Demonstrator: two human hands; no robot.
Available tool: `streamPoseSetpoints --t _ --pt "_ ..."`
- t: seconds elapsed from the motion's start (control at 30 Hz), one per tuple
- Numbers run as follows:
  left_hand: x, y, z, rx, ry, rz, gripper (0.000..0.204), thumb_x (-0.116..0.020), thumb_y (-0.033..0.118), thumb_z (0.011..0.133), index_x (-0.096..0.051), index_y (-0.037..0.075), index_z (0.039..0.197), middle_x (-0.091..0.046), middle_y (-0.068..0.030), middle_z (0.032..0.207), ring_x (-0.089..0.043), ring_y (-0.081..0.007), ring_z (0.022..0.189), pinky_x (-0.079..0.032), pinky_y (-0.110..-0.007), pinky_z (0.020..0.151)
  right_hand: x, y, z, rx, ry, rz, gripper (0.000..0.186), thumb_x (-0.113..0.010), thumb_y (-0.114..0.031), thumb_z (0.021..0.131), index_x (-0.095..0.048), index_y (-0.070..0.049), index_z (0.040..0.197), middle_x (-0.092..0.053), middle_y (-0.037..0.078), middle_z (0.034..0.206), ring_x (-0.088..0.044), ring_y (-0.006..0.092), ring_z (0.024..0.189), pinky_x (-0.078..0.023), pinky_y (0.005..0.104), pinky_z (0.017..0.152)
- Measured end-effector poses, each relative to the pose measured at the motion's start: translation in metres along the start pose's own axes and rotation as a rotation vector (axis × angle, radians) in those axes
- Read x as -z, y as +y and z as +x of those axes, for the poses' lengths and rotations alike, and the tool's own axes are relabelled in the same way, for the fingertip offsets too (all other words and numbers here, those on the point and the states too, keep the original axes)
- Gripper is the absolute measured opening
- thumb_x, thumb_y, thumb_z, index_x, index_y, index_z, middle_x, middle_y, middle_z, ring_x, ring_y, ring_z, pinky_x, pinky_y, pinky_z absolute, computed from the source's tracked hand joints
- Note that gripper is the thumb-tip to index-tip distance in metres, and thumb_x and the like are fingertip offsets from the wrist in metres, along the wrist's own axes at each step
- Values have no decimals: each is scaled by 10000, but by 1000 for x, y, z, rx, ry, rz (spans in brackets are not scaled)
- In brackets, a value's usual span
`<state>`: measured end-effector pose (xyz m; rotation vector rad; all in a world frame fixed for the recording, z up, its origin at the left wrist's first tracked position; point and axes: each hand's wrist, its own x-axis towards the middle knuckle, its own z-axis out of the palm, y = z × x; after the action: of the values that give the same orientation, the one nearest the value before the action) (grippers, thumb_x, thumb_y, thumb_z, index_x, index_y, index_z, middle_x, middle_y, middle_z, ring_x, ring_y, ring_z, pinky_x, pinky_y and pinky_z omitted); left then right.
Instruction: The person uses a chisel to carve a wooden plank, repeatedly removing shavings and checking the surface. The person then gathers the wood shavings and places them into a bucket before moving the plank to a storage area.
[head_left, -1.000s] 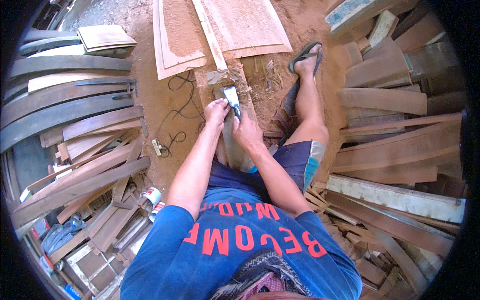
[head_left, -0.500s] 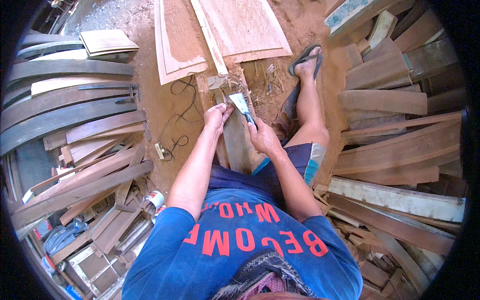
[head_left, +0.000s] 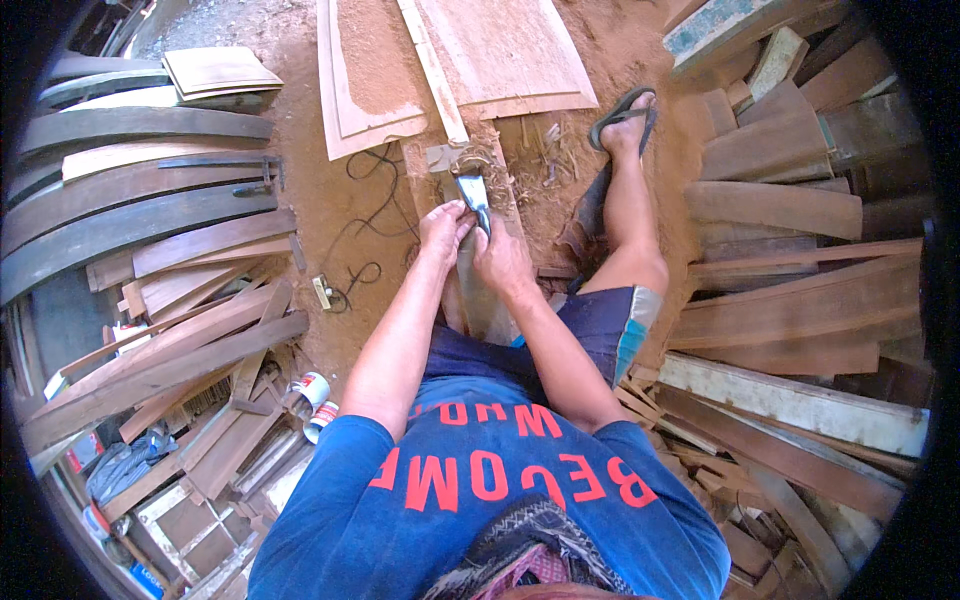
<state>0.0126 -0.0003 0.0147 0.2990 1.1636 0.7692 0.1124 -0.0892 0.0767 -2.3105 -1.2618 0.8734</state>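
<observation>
A putty knife with a wide metal blade and dark handle is in my right hand, its blade pointing away from me over a long wooden plank. My left hand is closed beside the blade, fingertips at its left edge over the plank; what they pinch is unclear. Curled wood shavings lie around the plank's far part, by a small grey block.
Pale panels with sawdust and a long batten lie ahead. Piled boards line the left and right. A cord runs left of the plank to a power strip. Cans stand lower left.
Half a second ago the knife was angled to the right, apart from my left hand; it has swung back left and more upright, so both hands are closer together.
</observation>
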Motion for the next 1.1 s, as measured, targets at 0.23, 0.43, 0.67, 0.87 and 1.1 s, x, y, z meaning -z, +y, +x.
streamPoseSetpoints --t 0.23,0.43,0.67,0.87,1.1 --pt "7 4 -4 -11 -47 3 287 -533 31 1003 -527 -118 1248 -676 -196 1111 -699 -298 1008 -607 -364 905 43 39 7 -37 -267 423 393 -512 -324 1009 -624 -3 1205 -688 300 1034 -673 446 1019 -511 505 870" --pt "10 0 1 -43 -107 -7 269 -492 16 1006 -546 -106 1240 -683 -188 1125 -697 -280 1023 -592 -392 925 49 36 -34 134 -167 61 369 -515 -322 1018 -602 -15 1203 -680 310 970 -676 475 840 -518 549 789" --pt "7 -5 1 -47 -16 37 276 -491 26 1012 -537 -107 1250 -682 -186 1124 -698 -283 1009 -597 -408 915 50 -1 -31 -3 -159 -25 395 -504 -365 1008 -583 -79 1269 -692 301 1007 -666 486 965 -508 592 857" --pt "8 -3 1 -22 -65 48 247 -483 54 1029 -558 -84 1219 -682 -182 1126 -704 -263 991 -598 -368 889 18 -5 -9 7 -72 -66 350 -501 -360 1008 -558 -68 1192 -693 308 920 -668 512 889 -507 620 808" --pt "7 8 -7 -3 -47 81 350 -411 27 1030 -433 -155 1328 -636 -257 1192 -670 -368 1100 -595 -418 958 22 26 15 -28 -212 506 390 -511 -329 1015 -602 -32 1251 -695 287 1004 -705 417 877 -543 493 798"
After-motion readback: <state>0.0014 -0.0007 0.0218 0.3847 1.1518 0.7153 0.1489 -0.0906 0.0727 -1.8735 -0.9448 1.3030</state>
